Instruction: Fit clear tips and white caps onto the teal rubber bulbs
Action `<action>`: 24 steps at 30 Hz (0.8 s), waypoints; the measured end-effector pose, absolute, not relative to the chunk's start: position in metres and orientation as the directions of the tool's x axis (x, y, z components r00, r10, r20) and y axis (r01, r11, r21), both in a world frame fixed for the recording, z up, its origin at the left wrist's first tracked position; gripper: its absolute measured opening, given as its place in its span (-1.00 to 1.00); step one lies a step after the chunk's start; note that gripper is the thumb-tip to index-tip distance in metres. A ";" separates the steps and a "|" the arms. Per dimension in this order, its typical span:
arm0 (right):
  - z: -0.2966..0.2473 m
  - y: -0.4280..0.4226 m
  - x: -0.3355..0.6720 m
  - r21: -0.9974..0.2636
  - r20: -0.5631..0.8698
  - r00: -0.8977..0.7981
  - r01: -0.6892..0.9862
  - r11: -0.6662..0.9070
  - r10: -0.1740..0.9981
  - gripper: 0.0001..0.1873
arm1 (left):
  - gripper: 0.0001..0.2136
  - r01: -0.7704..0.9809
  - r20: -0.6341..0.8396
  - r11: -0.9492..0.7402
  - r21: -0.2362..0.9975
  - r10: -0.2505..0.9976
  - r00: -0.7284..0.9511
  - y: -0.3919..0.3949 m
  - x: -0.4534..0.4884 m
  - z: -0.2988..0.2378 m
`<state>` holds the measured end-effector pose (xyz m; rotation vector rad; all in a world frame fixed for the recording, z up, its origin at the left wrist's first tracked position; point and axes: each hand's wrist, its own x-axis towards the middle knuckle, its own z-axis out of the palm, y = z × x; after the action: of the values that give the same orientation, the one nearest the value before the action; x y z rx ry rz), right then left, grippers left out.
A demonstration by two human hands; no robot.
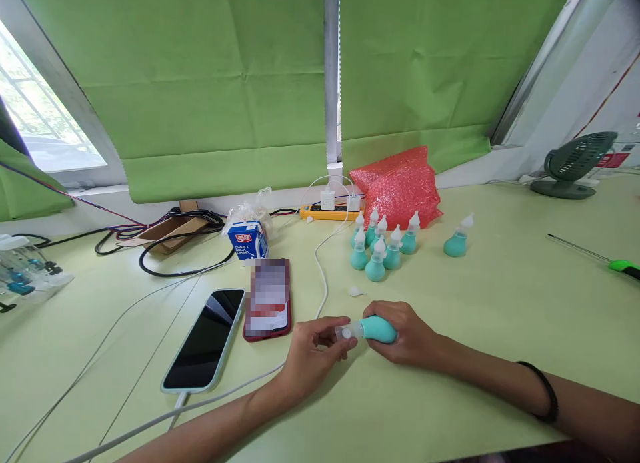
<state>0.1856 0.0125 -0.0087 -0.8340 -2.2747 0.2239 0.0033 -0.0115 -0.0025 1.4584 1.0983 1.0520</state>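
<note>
Low over the table, my right hand [405, 333] wraps round the teal rubber bulb of a nasal aspirator [379, 329]. It lies sideways, with its clear end pointing left. My left hand [313, 353] pinches that clear end between thumb and fingers. Just beyond my hands a small whitish nozzle tip [357, 291] rests on the table. Farther back, several like teal aspirators [375, 265] with clear tips stand upright in a cluster. One more aspirator [456, 241] sits apart to their right, its tip leaning right.
Left of my hands lie a black-screened phone [205, 343] on a white cable and a red-cased phone [267, 299]. Behind them are a blue milk carton [249, 240], an orange power strip [325, 213] and red bubble wrap [403, 189]. A screwdriver [595, 251] and fan [570, 166] are at right.
</note>
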 end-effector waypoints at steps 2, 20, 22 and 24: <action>-0.012 0.013 0.187 -0.273 0.617 -0.554 0.515 0.812 0.559 -0.89 | -0.71 0.167 0.099 -0.140 0.976 0.968 0.231 -0.012 0.003 -0.001; 0.005 0.010 0.181 -0.855 -0.060 -0.614 0.438 0.277 0.787 -0.89 | -0.83 0.344 0.553 -0.700 0.626 0.709 0.436 -0.017 -0.002 -0.006; 0.007 0.010 0.182 -0.864 -0.138 -0.605 0.460 0.203 0.784 -0.86 | -0.82 0.335 0.571 -0.718 0.610 0.692 0.442 -0.018 -0.002 -0.006; 0.009 0.011 0.183 -0.862 -0.193 -0.598 0.482 0.157 0.778 -0.82 | -0.82 0.326 0.588 -0.734 0.596 0.675 0.446 -0.018 -0.002 -0.006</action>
<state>0.1834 0.0109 0.0088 -1.2141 -2.1413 1.4161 -0.0019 -0.0184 -0.0056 2.3046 0.8463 1.2013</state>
